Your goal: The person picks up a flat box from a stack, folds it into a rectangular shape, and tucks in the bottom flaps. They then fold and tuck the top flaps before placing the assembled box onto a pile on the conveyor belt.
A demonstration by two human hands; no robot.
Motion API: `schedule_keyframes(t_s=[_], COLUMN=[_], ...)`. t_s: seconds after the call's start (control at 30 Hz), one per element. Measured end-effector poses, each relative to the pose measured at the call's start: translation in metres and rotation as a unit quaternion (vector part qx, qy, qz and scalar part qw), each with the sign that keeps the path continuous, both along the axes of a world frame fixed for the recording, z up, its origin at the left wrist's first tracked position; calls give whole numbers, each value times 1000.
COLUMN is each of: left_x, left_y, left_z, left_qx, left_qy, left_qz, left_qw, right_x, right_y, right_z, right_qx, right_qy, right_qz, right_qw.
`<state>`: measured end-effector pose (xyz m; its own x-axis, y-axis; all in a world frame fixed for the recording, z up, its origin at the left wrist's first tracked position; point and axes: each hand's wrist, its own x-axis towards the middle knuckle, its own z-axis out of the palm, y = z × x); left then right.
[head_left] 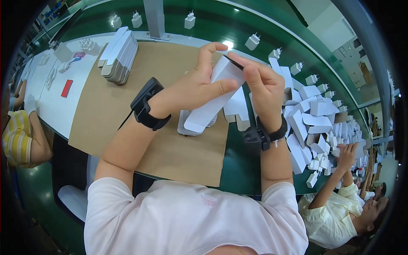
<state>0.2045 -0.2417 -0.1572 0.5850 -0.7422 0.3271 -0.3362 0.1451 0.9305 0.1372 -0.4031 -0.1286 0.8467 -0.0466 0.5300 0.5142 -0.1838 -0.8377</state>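
A white paper box (208, 107), long and narrow, is held up tilted before me, its dark opening at the far upper end. My left hand (202, 85) is closed around its left side, thumb across the near face. At the open end, the fingers and thumb of my right hand (265, 83) pinch the edge. Below the box lies a small stack of flattened boxes (193, 130), partly hidden by it. More flat white boxes (237, 107) lie beside my right wrist. Both wrists wear black strapped devices.
Brown cardboard (170, 157) covers the table before me. A tall stack of folded boxes (118, 57) stands at far left, near a red strip (66, 88). White plug adapters (190, 20) line the green belt. Right is a heap of white boxes (312, 112); co-workers sit both sides.
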Motion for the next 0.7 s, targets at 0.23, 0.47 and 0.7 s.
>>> schedule_keyframes(t_s=[0.23, 0.47, 0.7], left_x=[-1, -2, 8], left_y=[2, 3, 8], left_z=[8, 7, 5], left_qx=[-4, -2, 15], left_qy=[33, 15, 39], left_qz=[-43, -16, -11], left_qw=[999, 1000, 999], right_x=[0, -2, -6], right_y=[-9, -8, -11], right_z=[4, 4, 6], right_qx=[58, 24, -79], right_qy=[99, 89, 77], right_qz=[8, 44, -42], right_qw=[993, 995, 993])
